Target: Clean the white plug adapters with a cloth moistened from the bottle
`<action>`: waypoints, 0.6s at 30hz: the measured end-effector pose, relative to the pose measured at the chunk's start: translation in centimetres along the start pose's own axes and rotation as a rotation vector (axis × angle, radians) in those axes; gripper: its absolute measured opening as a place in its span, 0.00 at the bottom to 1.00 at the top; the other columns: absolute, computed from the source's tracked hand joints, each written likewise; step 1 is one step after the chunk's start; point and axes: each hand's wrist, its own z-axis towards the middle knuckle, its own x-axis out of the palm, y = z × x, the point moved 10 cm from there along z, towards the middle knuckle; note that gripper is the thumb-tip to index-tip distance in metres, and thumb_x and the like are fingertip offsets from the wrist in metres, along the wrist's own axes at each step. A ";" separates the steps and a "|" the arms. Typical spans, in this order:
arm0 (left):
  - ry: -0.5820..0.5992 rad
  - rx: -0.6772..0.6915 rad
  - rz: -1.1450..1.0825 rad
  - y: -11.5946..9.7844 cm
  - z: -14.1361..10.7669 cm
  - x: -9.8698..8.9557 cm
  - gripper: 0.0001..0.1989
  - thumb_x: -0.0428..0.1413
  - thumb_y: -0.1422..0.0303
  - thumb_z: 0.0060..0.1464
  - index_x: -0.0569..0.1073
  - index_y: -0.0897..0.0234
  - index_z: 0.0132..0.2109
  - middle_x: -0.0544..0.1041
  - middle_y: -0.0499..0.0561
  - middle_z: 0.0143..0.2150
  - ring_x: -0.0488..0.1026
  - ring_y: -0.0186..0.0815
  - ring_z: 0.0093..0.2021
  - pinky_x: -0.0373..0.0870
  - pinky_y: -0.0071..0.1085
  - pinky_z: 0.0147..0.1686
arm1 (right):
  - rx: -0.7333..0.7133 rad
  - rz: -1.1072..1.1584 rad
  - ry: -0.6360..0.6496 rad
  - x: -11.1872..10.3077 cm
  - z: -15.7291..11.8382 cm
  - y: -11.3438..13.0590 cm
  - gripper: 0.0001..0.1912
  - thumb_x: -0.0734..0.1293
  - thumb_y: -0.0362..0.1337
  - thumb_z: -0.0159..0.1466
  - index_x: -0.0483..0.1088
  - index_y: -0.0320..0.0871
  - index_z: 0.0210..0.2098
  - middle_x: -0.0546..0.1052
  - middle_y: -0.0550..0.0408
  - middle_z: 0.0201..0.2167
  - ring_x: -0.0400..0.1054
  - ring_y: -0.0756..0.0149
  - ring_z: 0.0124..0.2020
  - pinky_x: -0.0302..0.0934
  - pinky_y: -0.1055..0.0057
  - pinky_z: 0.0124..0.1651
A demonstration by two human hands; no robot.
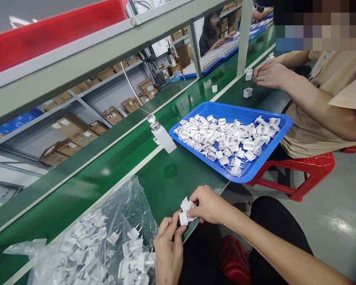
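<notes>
At the bottom centre of the frame, the left hand (169,249) and the right hand (209,206) meet over the near edge of the green desk (166,178). Both are closed around small white plastic plug parts (186,211), pinched between the fingertips. Just left of the hands lies a clear plastic bag of the same white parts (106,245). Right of centre, a blue plastic tray (255,174) carries a heap of more. A white pump bottle with a metal top (163,136) stands beside the tray. At upper right, another person's hands (269,73) rest near two white pieces.
</notes>
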 end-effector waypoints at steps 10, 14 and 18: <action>-0.077 0.057 0.009 0.6 0.2 -0.1 0.19 0.55 0.63 0.61 0.82 0.67 0.53 0.80 0.54 0.37 0.79 0.38 0.36 0.73 0.29 0.35 | 0.091 0.018 0.031 0.4 0.2 -0.6 0.09 0.73 0.32 0.58 0.73 0.41 0.22 0.66 0.68 0.10 0.67 0.73 0.15 0.57 0.78 0.17; -0.125 0.053 0.046 0.5 -0.1 -0.3 0.18 0.55 0.64 0.60 0.82 0.66 0.52 0.80 0.54 0.37 0.79 0.37 0.35 0.72 0.29 0.34 | 0.051 0.063 0.102 0.7 0.6 -0.6 0.10 0.74 0.29 0.59 0.72 0.39 0.23 0.69 0.67 0.14 0.72 0.73 0.19 0.62 0.79 0.20; -0.107 0.043 0.058 0.5 -0.2 -0.2 0.19 0.54 0.65 0.61 0.82 0.66 0.53 0.80 0.54 0.37 0.79 0.37 0.35 0.72 0.28 0.34 | 0.021 0.093 0.132 0.9 0.8 -0.9 0.08 0.75 0.30 0.57 0.74 0.38 0.24 0.73 0.65 0.16 0.74 0.71 0.21 0.63 0.79 0.20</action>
